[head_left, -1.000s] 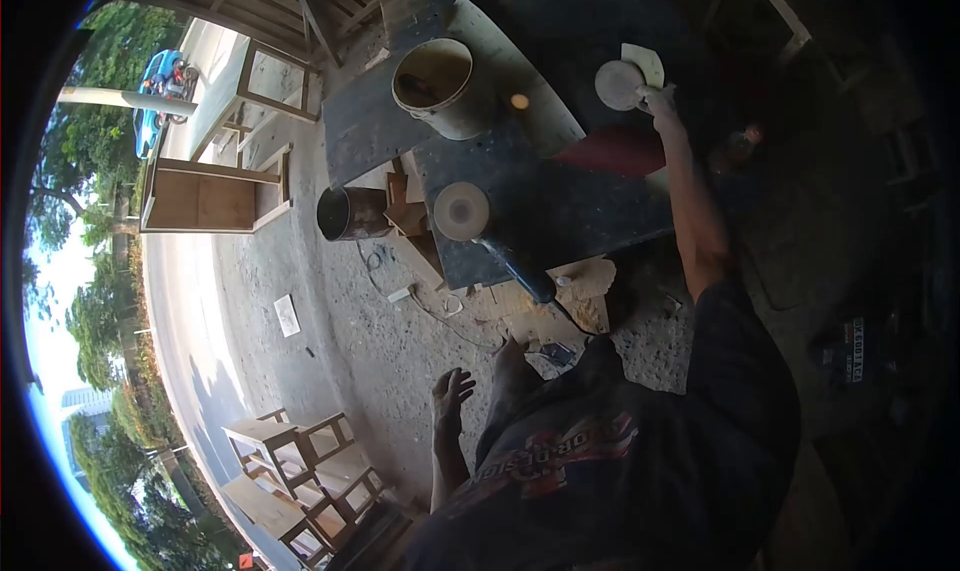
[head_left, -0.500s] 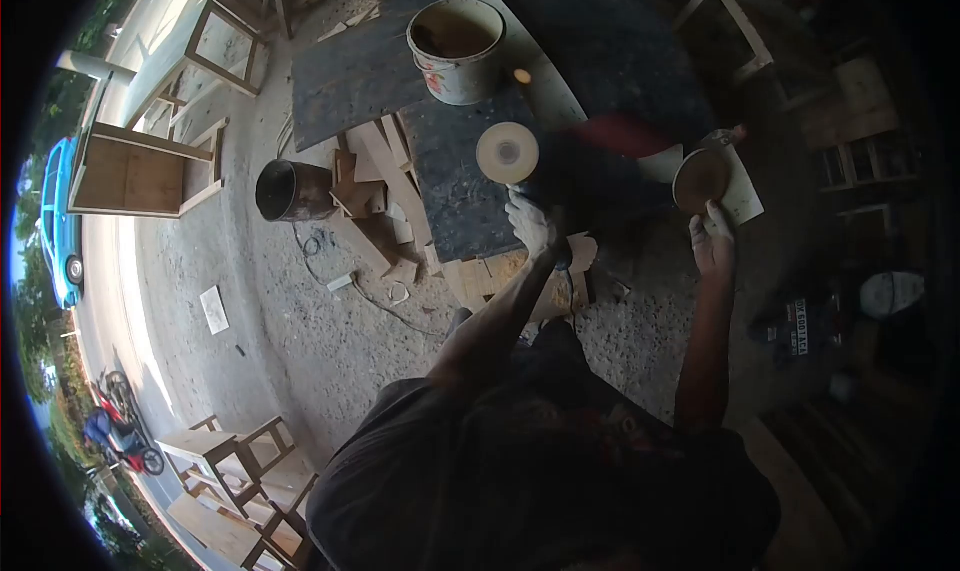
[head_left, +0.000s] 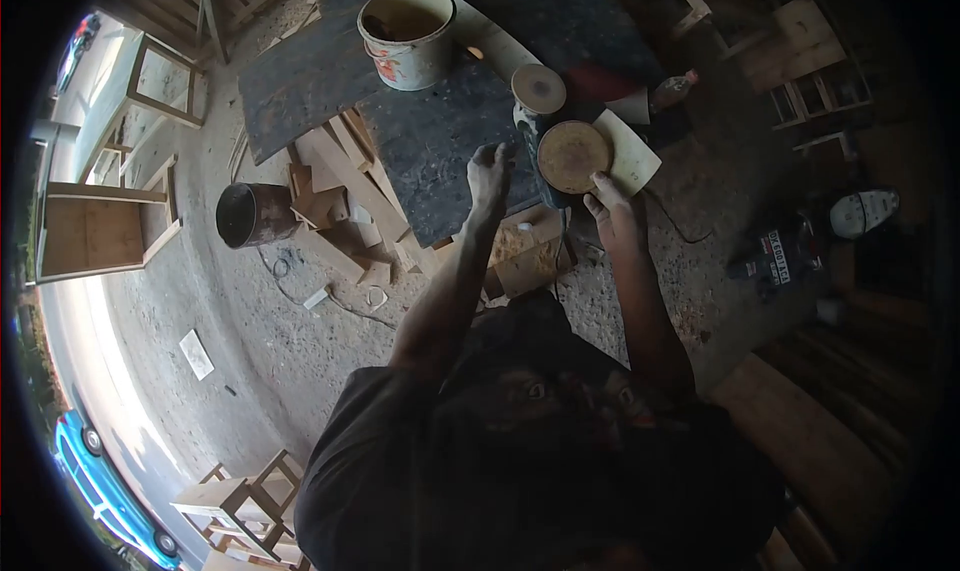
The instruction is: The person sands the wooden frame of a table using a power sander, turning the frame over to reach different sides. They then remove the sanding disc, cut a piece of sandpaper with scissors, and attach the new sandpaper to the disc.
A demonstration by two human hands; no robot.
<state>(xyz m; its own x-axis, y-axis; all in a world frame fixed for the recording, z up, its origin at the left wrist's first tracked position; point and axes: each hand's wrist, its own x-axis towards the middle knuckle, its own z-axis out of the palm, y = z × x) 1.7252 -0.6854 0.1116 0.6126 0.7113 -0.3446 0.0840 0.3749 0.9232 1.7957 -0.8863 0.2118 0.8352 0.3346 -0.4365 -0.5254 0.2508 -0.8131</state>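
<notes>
A round brown sanding disc (head_left: 575, 158) is held at its lower edge by my right hand (head_left: 614, 214), thumb and fingers closed on it. Behind and left of the disc, a power sander with a round pale pad (head_left: 539, 89) rests on the dark board (head_left: 410, 141), pad facing up. The disc partly covers its dark body. My left hand (head_left: 488, 179), dusty and with curled fingers, is left of the sander and apart from it. Whatever its fingers may hold is hidden. A pale sheet (head_left: 630, 154) lies right of the disc.
A white paint bucket (head_left: 410, 61) stands on the board. Left of it, on the floor, are wood offcuts (head_left: 335, 196), a dark bucket (head_left: 255, 216) and a cord (head_left: 345, 309). Wooden frames (head_left: 110, 226) stand farther left. A bottle (head_left: 673, 89) is at the board's right.
My left hand has let go of the sander, now lying on the board. The right hand has brought the disc leftward, close to the sander. The whole view has turned.
</notes>
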